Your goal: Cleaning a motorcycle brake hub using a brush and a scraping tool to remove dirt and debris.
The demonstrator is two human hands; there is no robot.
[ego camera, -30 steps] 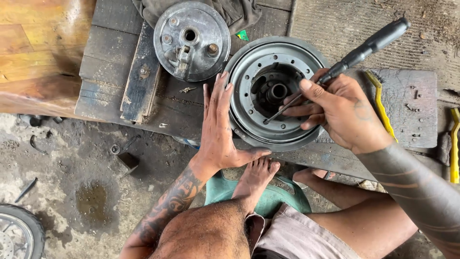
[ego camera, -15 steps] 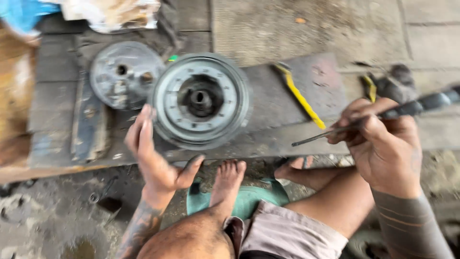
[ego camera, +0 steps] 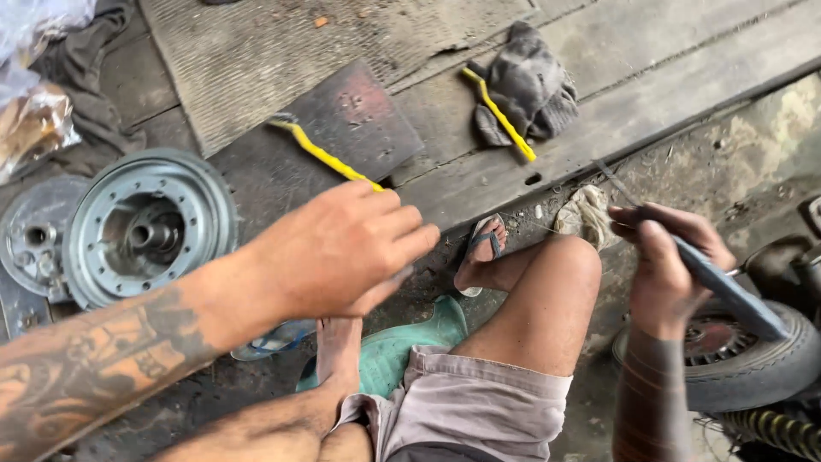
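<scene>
Dirty planks [ego camera: 359, 34] carry a wheel hub [ego camera: 150, 227] far left; my left hand [ego camera: 342, 252] hangs half-open, right hand [ego camera: 663, 257] grips a screwdriver [ego camera: 727, 291].

A dull silver-grey is shown by the metal wheel hub [ego camera: 150, 227] at the left. Bright yellow is seen on two tool handles [ego camera: 323, 154] on the far grey, weathered planks [ego camera: 359, 38]. A dark grey is worn by the crumpled rag [ego camera: 528, 85]. The boot [ego camera: 402, 342] near the foot is green, the shorts [ego camera: 462, 402] pale greyish-mauve. Dark tattoo patterns are carried by the left forearm [ego camera: 94, 359].
</scene>
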